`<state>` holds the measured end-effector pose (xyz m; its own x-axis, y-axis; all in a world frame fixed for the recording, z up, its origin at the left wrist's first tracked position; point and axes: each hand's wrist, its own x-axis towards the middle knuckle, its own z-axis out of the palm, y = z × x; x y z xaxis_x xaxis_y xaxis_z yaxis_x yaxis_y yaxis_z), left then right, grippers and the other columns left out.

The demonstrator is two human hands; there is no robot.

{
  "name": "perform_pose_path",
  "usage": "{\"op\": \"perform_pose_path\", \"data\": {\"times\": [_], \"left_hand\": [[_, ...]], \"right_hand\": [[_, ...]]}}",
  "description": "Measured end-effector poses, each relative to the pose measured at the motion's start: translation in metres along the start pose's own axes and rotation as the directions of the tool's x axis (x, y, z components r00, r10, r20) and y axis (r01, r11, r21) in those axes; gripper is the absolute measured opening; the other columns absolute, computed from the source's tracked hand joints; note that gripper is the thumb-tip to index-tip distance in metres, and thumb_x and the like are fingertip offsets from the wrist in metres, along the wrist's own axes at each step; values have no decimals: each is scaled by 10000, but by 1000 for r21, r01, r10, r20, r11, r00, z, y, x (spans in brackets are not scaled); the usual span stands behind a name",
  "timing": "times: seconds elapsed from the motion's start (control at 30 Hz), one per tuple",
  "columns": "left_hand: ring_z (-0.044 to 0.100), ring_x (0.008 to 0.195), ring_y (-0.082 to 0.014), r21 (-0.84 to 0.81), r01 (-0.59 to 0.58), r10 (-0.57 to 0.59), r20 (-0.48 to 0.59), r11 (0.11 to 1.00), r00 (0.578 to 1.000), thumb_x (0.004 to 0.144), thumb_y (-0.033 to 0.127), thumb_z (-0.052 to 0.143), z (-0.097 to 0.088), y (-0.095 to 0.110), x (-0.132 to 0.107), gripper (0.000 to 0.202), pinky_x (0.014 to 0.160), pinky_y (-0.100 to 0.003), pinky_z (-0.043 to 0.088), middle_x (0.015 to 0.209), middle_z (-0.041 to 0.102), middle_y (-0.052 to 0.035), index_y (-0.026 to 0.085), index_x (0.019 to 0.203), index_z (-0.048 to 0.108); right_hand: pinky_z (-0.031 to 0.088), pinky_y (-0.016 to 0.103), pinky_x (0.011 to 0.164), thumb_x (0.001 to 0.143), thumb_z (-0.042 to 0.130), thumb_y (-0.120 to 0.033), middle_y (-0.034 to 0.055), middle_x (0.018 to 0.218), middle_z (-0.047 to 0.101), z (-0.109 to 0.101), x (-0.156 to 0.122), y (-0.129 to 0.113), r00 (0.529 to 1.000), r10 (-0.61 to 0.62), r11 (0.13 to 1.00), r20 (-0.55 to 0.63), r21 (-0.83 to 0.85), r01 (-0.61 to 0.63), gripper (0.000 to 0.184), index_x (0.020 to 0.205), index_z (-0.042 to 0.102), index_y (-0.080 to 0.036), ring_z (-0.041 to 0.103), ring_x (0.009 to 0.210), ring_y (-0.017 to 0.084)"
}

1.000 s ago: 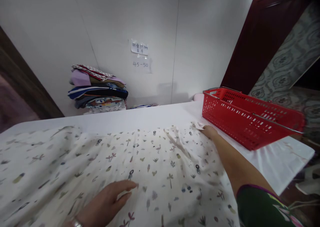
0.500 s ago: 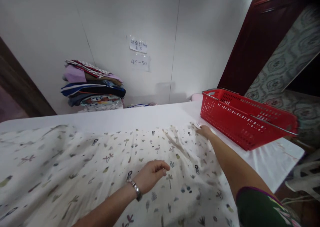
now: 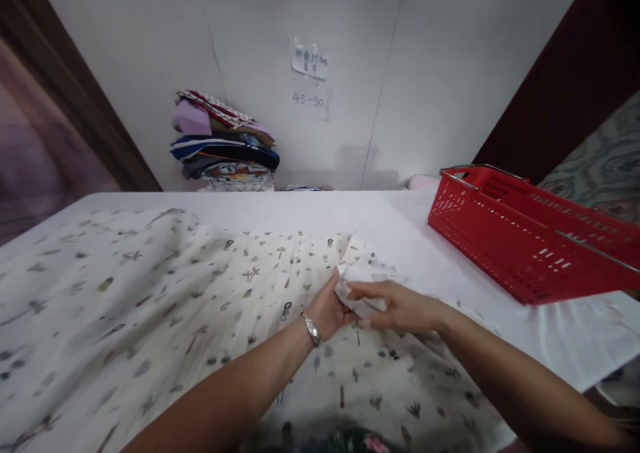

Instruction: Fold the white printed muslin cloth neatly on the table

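A cream cloth printed with small plants and birds (image 3: pixel 165 286) lies spread over the white table (image 3: pixel 310 210). Both my hands meet near its middle. My left hand (image 3: pixel 331 310), a silver bracelet on the wrist, is closed on a bunched fold of the cloth. My right hand (image 3: pixel 395 305) pinches the same fold from the right, its fingers pressed along the fabric. The fold rises a little off the table between them.
A red plastic basket (image 3: pixel 525 240) with metal handles stands on the table's right end. A pile of folded clothes (image 3: pixel 223 143) sits against the white wall behind, under a paper note (image 3: pixel 310 63). Dark wood panels flank both sides.
My right hand drew the cloth's far right corner back toward the middle. My left hand moved right and closed on the same fold. The camera view shifted left.
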<state>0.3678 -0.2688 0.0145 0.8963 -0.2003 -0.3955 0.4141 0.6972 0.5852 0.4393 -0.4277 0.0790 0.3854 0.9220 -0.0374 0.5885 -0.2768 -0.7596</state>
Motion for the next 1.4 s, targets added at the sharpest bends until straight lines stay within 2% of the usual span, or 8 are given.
{"op": "perform_pose_path", "data": {"times": [0.2, 0.37, 0.57, 0.83, 1.13, 1.2, 1.3, 1.4], "left_hand": [[653, 826, -186, -119, 7, -36, -241, 993, 970, 834, 314, 550, -11, -13, -6, 288, 783, -287, 513, 917, 656, -125, 87, 1006, 587], [660, 694, -161, -33, 11, -22, -348, 999, 937, 822, 219, 563, -5, -18, 1, 135, 686, -285, 532, 836, 655, -81, 128, 921, 553], [620, 558, -132, 39, -14, 28, -393, 999, 919, 788, 136, 586, -3, -21, 5, 119, 569, -260, 524, 701, 626, -35, 132, 891, 527], [593, 524, -107, 74, -71, 94, -382, 995, 920, 732, 121, 636, -3, -20, 0, 176, 563, -247, 521, 683, 623, -25, 137, 881, 542], [594, 543, -109, 92, -117, 142, -347, 989, 927, 691, 139, 685, 0, -15, -9, 268, 617, -278, 540, 702, 632, -36, 131, 909, 530], [586, 519, -117, 103, -120, 149, -346, 987, 927, 673, 147, 704, 2, -16, -10, 296, 587, -283, 535, 666, 621, -35, 125, 905, 522], [595, 522, -134, 122, -139, 173, -337, 983, 925, 657, 147, 717, 7, -13, -15, 309, 564, -281, 528, 632, 611, -36, 124, 890, 515], [592, 518, -128, 148, -170, 209, -315, 974, 926, 660, 164, 720, 16, -5, -24, 301, 569, -280, 528, 629, 614, -31, 133, 885, 523]], "right_hand": [[442, 274, 720, 809, 498, -364, 47, 881, 663, -22, 3, 69, 866, 269, 943, -422, -68, -326, 251, 914, 637, -184, 584, 811, 181], [386, 246, 639, 805, 487, -373, 25, 728, 634, -23, 26, 91, 860, 410, 790, -305, -352, -501, 254, 746, 650, -188, 557, 720, 173], [372, 241, 575, 851, 436, -458, 69, 658, 630, -35, 56, 89, 810, 535, 742, -240, -326, -587, 417, 706, 676, -148, 555, 623, 158], [347, 211, 502, 590, 651, -215, -12, 530, 580, -33, 67, 80, 854, 519, 814, -33, -287, -505, 46, 605, 664, -174, 494, 537, 118], [424, 223, 549, 723, 537, -406, -26, 611, 510, -42, 49, 55, 912, 302, 942, -277, -56, -330, 230, 705, 504, -179, 503, 598, 115], [441, 242, 537, 732, 529, -445, -29, 605, 492, -64, 42, 44, 850, 221, 971, -478, 30, -235, 260, 728, 472, -191, 498, 562, 117], [442, 264, 584, 747, 535, -390, -11, 664, 524, -99, 27, 16, 589, -51, 975, -807, -169, -146, 197, 776, 506, -197, 503, 595, 126], [431, 287, 671, 778, 516, -302, 23, 764, 569, -111, 9, -18, 450, -322, 858, -833, -458, -233, 117, 816, 558, -200, 525, 698, 151]]}}
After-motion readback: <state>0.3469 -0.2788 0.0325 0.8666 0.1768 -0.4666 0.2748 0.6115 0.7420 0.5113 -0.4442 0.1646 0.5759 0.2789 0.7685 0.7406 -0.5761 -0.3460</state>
